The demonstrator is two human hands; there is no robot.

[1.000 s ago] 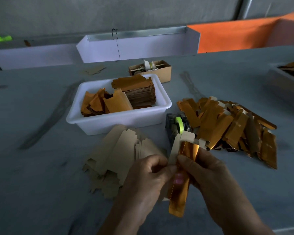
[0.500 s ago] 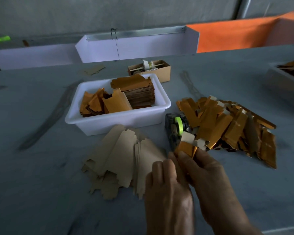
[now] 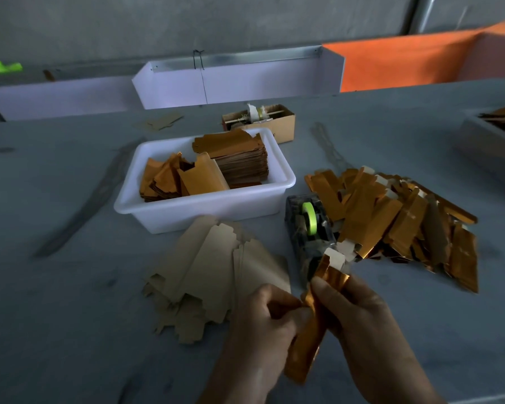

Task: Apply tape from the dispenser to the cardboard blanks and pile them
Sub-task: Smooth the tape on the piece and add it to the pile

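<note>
Both hands hold one shiny gold cardboard blank (image 3: 311, 330) near the front edge of the grey worktop (image 3: 70, 287). The left hand (image 3: 263, 325) pinches its side with curled fingers. The right hand (image 3: 359, 322) wraps around it too. The top of the blank is just beside the tape dispenser (image 3: 309, 228), which has a green roll inside. Plain brown blanks (image 3: 213, 275) lie to the left. A messy gold pile (image 3: 397, 217) sits to the right. A white tub (image 3: 204, 182) behind holds more blanks.
</note>
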